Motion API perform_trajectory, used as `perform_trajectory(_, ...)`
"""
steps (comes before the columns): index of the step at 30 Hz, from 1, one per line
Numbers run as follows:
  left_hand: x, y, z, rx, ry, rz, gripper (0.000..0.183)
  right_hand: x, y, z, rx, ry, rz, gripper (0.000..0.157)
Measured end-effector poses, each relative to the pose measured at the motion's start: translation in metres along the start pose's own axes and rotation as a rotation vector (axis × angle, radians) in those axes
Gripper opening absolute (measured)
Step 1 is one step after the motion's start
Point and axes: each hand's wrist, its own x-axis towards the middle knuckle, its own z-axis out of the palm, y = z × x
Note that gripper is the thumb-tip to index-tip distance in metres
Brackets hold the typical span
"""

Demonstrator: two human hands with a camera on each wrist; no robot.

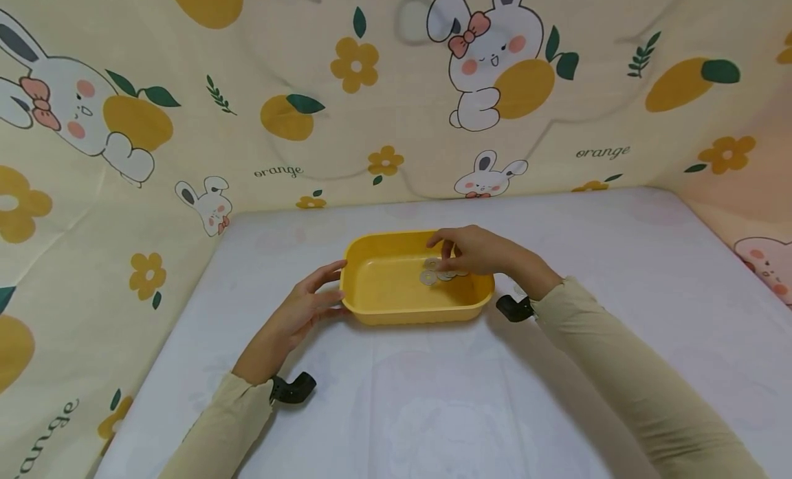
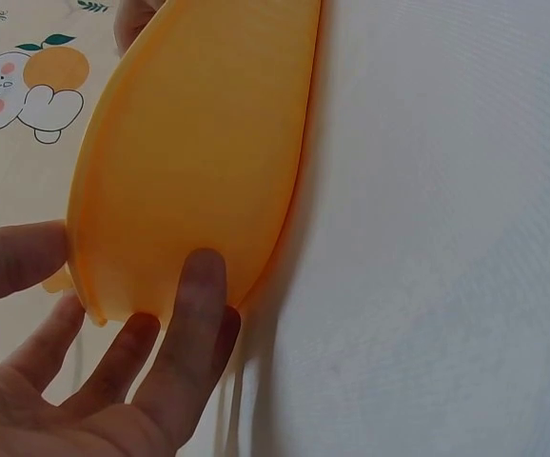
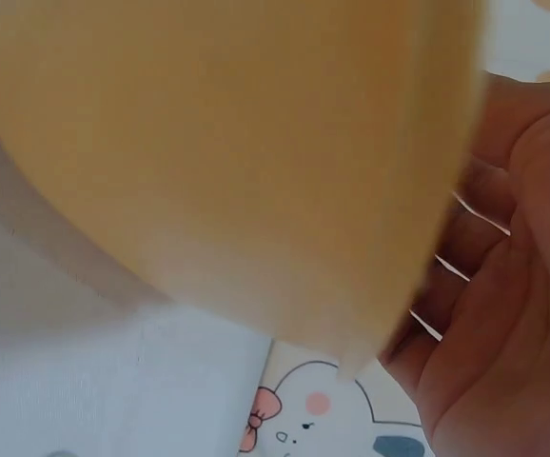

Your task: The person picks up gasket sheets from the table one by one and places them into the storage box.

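A yellow plastic tray [image 1: 383, 313] with rounded corners stands on the table. Several silvery coins [image 1: 428, 277] lie inside it, toward the right end. My left hand [image 1: 301, 306] rests against the tray's left end from outside; in the left wrist view, its spread, fairly straight fingers [image 2: 202, 286] touch the wall. Reaching over the right end, my right hand [image 1: 479, 251] has its thumb and bent fingers low among the coins. Part of the coins is hidden beneath it, and whether a coin is pinched does not show. The tray wall hides those fingertips in the right wrist view.
A white cloth [image 1: 433, 396] covers the table. Behind and to the sides hangs a cream sheet [image 1: 346, 121] printed with rabbits and oranges. Black camera mounts [image 1: 293, 388] sit at both wrists; the right one is close to the tray's right end.
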Motion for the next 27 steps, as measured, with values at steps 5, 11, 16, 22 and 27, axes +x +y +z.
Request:
perform_trajectory(5, 0.001, 0.0, 0.0, 0.003, 0.0, 0.006, 0.062, -0.006, 0.004, -0.002, -0.018, 0.04, -0.001, 0.045)
perform_trajectory(11, 0.002, -0.001, 0.0, 0.013, 0.01, -0.003, 0.062, -0.016, 0.007, -0.005, -0.011, 0.073, 0.009, 0.043)
perform_trajectory(16, 0.001, -0.003, 0.0, 0.014, 0.008, -0.002, 0.062, -0.029, 0.016, -0.009, -0.01, 0.115, 0.003, 0.042)
perform_trajectory(22, 0.001, -0.005, 0.0, 0.014, 0.014, -0.013, 0.062, -0.046, 0.036, -0.012, -0.03, 0.161, 0.044, 0.041)
perform_trajectory(27, 0.001, -0.003, 0.0, 0.019, 0.007, -0.002, 0.062, -0.062, 0.05, -0.017, -0.031, 0.181, 0.078, 0.04)
